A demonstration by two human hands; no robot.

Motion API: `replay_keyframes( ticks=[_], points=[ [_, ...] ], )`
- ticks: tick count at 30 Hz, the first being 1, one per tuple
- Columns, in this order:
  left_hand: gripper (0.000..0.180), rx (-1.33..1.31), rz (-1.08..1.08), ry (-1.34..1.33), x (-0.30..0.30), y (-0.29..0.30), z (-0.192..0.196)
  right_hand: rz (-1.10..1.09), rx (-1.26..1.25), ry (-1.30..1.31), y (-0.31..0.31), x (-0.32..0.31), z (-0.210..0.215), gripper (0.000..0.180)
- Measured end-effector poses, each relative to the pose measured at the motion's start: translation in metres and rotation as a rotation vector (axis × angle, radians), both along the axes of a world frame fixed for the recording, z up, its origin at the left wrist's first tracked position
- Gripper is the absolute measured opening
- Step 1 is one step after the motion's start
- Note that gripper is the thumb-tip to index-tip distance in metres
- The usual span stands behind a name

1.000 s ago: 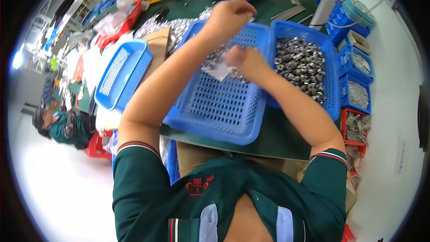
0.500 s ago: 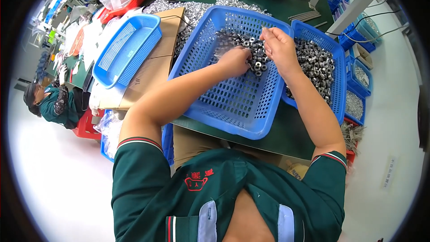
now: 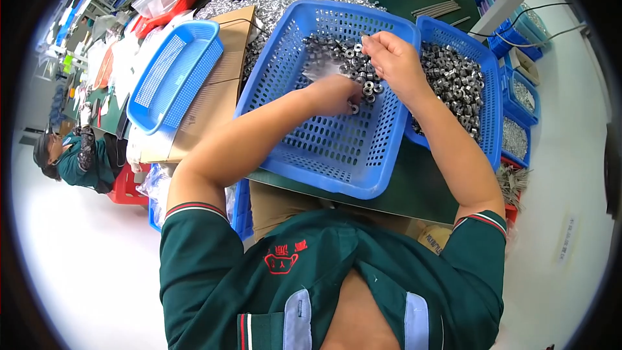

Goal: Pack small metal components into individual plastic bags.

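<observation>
Small metal rings (image 3: 350, 58) lie heaped at the far end of a blue basket (image 3: 330, 155) on the green bench (image 3: 414, 188). The left hand (image 3: 334, 94) rests curled among them, fingers closed over something unseen; the right hand (image 3: 392, 61) hovers just above, fingertips pinched, whether on a ring cannot be told. A ring could slip from either pinch, drop through the basket's slots, or spill into the second basket (image 3: 483, 91) of metal parts touching its right side. A flat blue tray (image 3: 172, 74) sits on cardboard (image 3: 220, 91) to the left. A seated worker (image 3: 71, 155) at far left is blurred. The palms are hidden.
</observation>
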State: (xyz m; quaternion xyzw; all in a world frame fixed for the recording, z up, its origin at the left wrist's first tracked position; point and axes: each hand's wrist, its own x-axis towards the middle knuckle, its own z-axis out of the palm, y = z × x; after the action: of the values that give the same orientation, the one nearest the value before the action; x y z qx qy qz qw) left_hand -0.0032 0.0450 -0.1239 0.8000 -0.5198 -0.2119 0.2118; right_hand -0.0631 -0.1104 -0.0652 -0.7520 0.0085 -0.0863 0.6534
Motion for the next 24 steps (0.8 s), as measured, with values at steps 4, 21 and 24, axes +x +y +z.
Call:
replay_keyframes(
  ticks=[4, 21, 24],
  points=[
    [0.021, 0.116, 0.041, -0.003, 0.002, 0.002, 0.019, 0.005, -0.018, 0.004, -0.003, 0.000, 0.000, 0.029],
    [0.023, -0.563, 0.455, 1.267, 0.025, 0.027, 0.060, 0.041, -0.403, -0.073, 0.004, -0.006, -0.003, 0.025],
    [0.025, -0.552, 0.464, 1.126, 0.026, 0.025, 0.058, 0.079, -0.478, -0.108, 0.003, -0.005, -0.003, 0.023]
  ],
)
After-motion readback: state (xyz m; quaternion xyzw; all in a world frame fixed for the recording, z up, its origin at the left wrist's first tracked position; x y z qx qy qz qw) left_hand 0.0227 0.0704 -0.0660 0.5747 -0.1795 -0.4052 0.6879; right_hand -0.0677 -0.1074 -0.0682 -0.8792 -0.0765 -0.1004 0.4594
